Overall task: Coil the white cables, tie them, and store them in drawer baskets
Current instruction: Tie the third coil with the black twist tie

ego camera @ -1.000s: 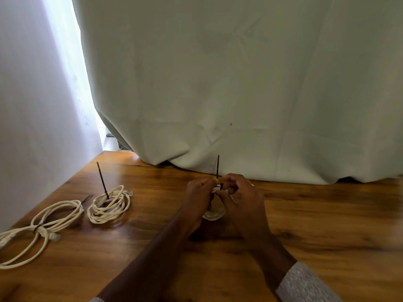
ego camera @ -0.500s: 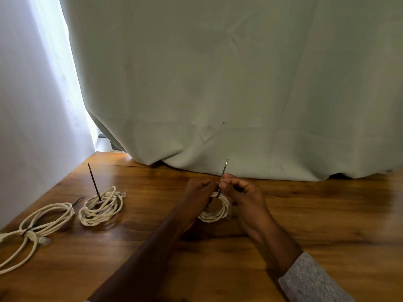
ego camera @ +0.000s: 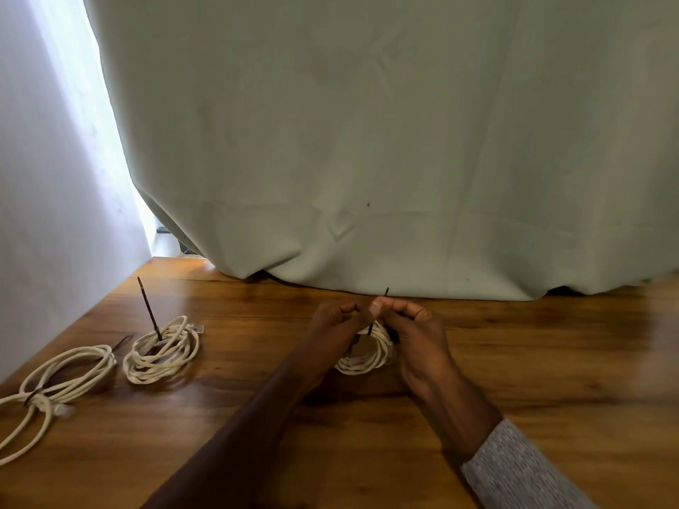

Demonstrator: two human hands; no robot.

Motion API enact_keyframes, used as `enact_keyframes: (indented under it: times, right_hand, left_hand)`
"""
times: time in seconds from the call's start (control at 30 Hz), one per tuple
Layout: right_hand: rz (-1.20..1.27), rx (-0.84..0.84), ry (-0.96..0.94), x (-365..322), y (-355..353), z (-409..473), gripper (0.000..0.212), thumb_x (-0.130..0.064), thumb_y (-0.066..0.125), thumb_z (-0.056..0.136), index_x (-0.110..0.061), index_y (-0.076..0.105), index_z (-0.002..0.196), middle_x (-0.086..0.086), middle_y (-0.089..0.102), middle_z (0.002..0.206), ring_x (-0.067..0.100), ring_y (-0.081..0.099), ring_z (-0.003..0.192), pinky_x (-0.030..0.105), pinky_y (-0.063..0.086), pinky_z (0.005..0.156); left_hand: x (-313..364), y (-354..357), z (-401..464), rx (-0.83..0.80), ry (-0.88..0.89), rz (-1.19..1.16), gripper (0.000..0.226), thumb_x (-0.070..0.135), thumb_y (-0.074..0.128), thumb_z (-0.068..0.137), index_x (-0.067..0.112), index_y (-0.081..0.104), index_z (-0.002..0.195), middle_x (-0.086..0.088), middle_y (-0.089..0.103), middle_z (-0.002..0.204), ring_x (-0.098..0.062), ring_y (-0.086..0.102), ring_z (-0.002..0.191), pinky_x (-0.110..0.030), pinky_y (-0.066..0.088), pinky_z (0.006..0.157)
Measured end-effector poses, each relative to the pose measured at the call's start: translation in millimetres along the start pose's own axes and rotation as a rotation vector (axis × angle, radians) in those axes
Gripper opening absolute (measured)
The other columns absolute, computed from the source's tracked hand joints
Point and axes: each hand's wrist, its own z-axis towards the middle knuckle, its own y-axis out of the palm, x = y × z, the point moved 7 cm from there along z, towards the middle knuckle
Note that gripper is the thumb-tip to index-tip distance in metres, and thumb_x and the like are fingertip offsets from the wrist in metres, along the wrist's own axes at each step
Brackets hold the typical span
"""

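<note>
White cable coil (ego camera: pixel 362 356) held between both hands, left hand (ego camera: pixel 336 319) steadying it, right hand (ego camera: pixel 415 325) pinching black zip tie (ego camera: pixel 372 325), likely cinching; two tied coils (ego camera: pixel 161 350) lie far left.

the left hand (ego camera: pixel 336 321) and right hand (ego camera: pixel 415 332) cover the top of the coiled white cable (ego camera: pixel 362 360) and most of its dark tie (ego camera: pixel 370 326), while the loose cable (ego camera: pixel 44 394) runs off the left edge.

White cables (ego camera: pixel 362 356), black ties (ego camera: pixel 148 306), brown wood-grain table (ego camera: pixel 551 361), pale green curtain (ego camera: pixel 367 141), speckled grey sleeve (ego camera: pixel 514 468), white wall (ego camera: pixel 44 178).
</note>
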Motion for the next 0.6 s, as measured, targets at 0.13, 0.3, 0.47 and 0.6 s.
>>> enact_keyframes:
  times: [0.13, 0.3, 0.47, 0.6]
  right_hand:
    - [0.013, -0.022, -0.002, -0.4, 1.2, 1.0, 0.012, -0.006, 0.072, 0.086, -0.001, 0.075, 0.096, 0.016, 0.076, 0.090, 0.026, 0.073, 0.083, 0.040, 0.059, 0.081]
    - [0.120, -0.073, 0.002, 1.9, 5.4, 1.6, 0.013, -0.006, 0.066, 0.089, -0.004, 0.071, 0.101, 0.012, 0.076, 0.089, 0.022, 0.072, 0.083, 0.035, 0.059, 0.077]
    - [0.181, -0.062, -0.073, -4.8, 3.6, 4.0, 0.027, -0.006, 0.073, 0.078, -0.010, 0.065, 0.104, 0.011, 0.075, 0.088, 0.022, 0.071, 0.081, 0.034, 0.058, 0.074]
    - [-0.034, -0.068, -0.225, -15.7, 2.8, 1.4, 0.011, -0.001, 0.073, 0.081, -0.009, 0.070, 0.088, 0.009, 0.073, 0.084, 0.023, 0.068, 0.080, 0.034, 0.056, 0.072]
  left_hand:
    - [-2.4, -1.7, 0.6, 0.005, -0.009, -0.032, 0.016, 0.017, 0.064, 0.095, 0.010, 0.076, 0.087, -0.021, 0.064, 0.075, -0.026, 0.048, 0.061, -0.027, 0.033, 0.048]
    - [-0.9, -4.2, -0.5, 0.022, 0.012, -0.104, 0.016, 0.018, 0.065, 0.094, 0.007, 0.077, 0.095, -0.026, 0.071, 0.091, -0.037, 0.058, 0.073, -0.036, 0.044, 0.058]
    - [3.4, -7.6, -0.1, 0.040, 0.068, -0.153, 0.016, 0.017, 0.068, 0.090, 0.004, 0.076, 0.090, -0.027, 0.071, 0.088, -0.040, 0.065, 0.078, -0.047, 0.045, 0.073]
    - [12.3, -5.0, -0.1, 0.029, 0.123, -0.152, 0.023, 0.002, 0.063, 0.092, 0.015, 0.079, 0.083, -0.010, 0.075, 0.080, -0.021, 0.071, 0.076, -0.030, 0.054, 0.069]
